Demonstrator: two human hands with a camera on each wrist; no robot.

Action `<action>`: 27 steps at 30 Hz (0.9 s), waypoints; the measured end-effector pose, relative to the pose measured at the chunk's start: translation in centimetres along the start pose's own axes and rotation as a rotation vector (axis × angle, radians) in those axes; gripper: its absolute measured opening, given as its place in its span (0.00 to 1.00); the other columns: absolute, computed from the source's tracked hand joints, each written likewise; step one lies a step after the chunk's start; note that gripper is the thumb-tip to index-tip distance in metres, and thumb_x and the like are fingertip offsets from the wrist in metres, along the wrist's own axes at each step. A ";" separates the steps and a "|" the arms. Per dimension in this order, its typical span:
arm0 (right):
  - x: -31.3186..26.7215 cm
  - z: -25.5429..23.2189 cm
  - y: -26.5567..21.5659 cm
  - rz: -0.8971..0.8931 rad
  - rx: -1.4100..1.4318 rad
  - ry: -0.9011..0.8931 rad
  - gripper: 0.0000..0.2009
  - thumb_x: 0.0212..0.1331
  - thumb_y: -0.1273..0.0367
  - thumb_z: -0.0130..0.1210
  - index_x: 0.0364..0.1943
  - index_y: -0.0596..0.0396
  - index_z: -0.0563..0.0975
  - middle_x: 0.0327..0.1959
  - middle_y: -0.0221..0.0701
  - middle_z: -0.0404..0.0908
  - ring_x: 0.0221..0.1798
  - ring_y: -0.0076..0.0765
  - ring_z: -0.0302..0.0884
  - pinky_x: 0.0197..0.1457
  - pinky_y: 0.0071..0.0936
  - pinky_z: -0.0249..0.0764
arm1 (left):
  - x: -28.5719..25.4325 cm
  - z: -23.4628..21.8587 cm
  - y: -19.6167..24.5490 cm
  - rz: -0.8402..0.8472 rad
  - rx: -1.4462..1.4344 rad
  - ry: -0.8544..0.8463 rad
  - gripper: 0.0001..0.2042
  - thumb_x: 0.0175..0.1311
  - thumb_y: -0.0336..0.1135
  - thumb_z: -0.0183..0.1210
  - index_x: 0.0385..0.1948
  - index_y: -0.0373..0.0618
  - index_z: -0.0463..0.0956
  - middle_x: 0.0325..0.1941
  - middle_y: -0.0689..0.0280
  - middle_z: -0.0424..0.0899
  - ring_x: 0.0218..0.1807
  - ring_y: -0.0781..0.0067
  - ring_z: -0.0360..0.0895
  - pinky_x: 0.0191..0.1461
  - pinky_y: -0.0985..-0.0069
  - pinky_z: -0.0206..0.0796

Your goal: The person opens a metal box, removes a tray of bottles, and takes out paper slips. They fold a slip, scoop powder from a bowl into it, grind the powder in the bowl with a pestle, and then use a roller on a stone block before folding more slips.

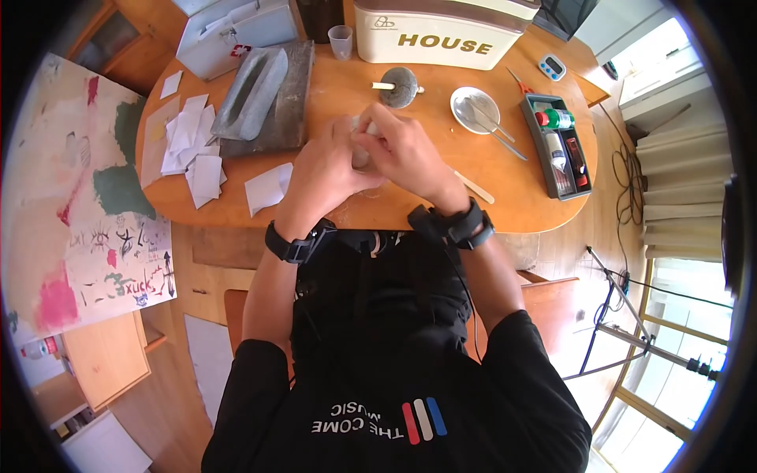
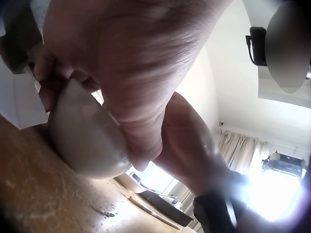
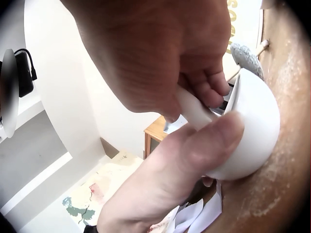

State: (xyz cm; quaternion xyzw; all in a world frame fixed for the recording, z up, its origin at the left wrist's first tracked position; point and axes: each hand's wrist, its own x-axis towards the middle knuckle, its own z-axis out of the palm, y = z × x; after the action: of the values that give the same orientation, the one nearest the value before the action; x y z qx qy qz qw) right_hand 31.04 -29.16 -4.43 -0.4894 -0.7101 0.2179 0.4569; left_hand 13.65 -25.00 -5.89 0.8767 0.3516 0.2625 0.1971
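Note:
Over the near edge of the table, my left hand (image 1: 325,169) grips the rim and side of a small white mortar (image 3: 260,126). The mortar (image 2: 85,133) tilts low over the tabletop in the left wrist view. My right hand (image 1: 410,154) is curled round a white pestle (image 3: 194,108), whose lower end goes in at the mortar's mouth. The two hands nearly meet and cover most of both things from above. What lies inside the mortar is hidden. Pale powder marks (image 3: 267,206) show on the wood beside it.
A stone grinding trough (image 1: 252,94) lies on a dark board at left, near white paper slips (image 1: 189,134). Ahead stand a stone wheel (image 1: 400,87) and a HOUSE box (image 1: 441,35). To the right are a bowl (image 1: 464,118) with a spoon, a flat stick (image 1: 475,187) and a grey tray (image 1: 538,150).

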 end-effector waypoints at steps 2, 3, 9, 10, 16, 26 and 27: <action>0.7 0.6 0.4 -0.016 -0.003 0.031 0.08 0.63 0.73 0.60 0.40 0.59 0.73 0.31 0.51 0.81 0.34 0.65 0.81 0.36 0.51 0.76 | 0.1 -0.3 0.3 -0.018 -0.004 -0.031 0.36 0.46 0.50 0.80 0.52 0.38 0.72 0.47 0.49 0.82 0.44 0.44 0.84 0.44 0.54 0.77; 0.9 0.6 0.8 -0.045 -0.031 0.077 0.07 0.64 0.73 0.60 0.41 0.58 0.73 0.29 0.49 0.81 0.32 0.62 0.82 0.34 0.48 0.76 | 0.1 -0.4 0.5 -0.026 -0.005 -0.045 0.36 0.46 0.50 0.80 0.52 0.38 0.72 0.47 0.49 0.82 0.43 0.44 0.84 0.44 0.54 0.77; 0.4 -1.5 0.8 -0.075 -0.181 0.093 0.07 0.64 0.74 0.62 0.41 0.57 0.74 0.23 0.43 0.80 0.29 0.55 0.83 0.31 0.44 0.75 | 0.0 -0.3 0.7 -0.021 0.043 0.033 0.37 0.47 0.52 0.80 0.52 0.36 0.72 0.47 0.48 0.82 0.43 0.42 0.84 0.44 0.53 0.77; 0.0 -1.9 0.4 -0.065 -0.185 0.070 0.07 0.64 0.74 0.62 0.41 0.57 0.74 0.23 0.43 0.80 0.29 0.55 0.83 0.31 0.44 0.75 | 0.0 -0.3 0.7 -0.014 0.051 0.040 0.37 0.47 0.52 0.80 0.52 0.36 0.72 0.47 0.48 0.82 0.42 0.42 0.84 0.44 0.53 0.77; -0.1 -0.1 0.0 -0.076 -0.068 0.046 0.07 0.63 0.74 0.63 0.40 0.57 0.74 0.27 0.44 0.82 0.29 0.55 0.83 0.31 0.43 0.76 | 0.0 -0.2 0.4 -0.038 0.045 -0.017 0.37 0.47 0.52 0.80 0.52 0.37 0.72 0.45 0.48 0.83 0.41 0.42 0.84 0.44 0.53 0.77; -0.3 -2.2 -0.1 0.001 -0.191 0.024 0.07 0.63 0.73 0.60 0.39 0.58 0.73 0.29 0.48 0.81 0.33 0.62 0.82 0.36 0.49 0.77 | -0.1 -0.4 0.8 -0.023 0.083 0.031 0.37 0.45 0.52 0.81 0.53 0.39 0.72 0.44 0.49 0.84 0.42 0.43 0.85 0.43 0.53 0.77; -0.5 -2.0 0.0 -0.018 -0.145 0.021 0.07 0.63 0.73 0.61 0.40 0.58 0.74 0.28 0.46 0.81 0.32 0.59 0.82 0.34 0.47 0.77 | -0.1 -0.4 0.9 -0.025 0.094 0.027 0.37 0.46 0.52 0.81 0.53 0.39 0.72 0.44 0.49 0.84 0.42 0.43 0.85 0.44 0.53 0.77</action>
State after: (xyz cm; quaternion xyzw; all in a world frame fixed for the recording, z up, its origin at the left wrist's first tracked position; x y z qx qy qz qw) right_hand 32.79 -29.87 -3.68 -0.5170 -0.7234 0.1567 0.4299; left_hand 13.77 -25.62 -5.16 0.8769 0.3771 0.2551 0.1540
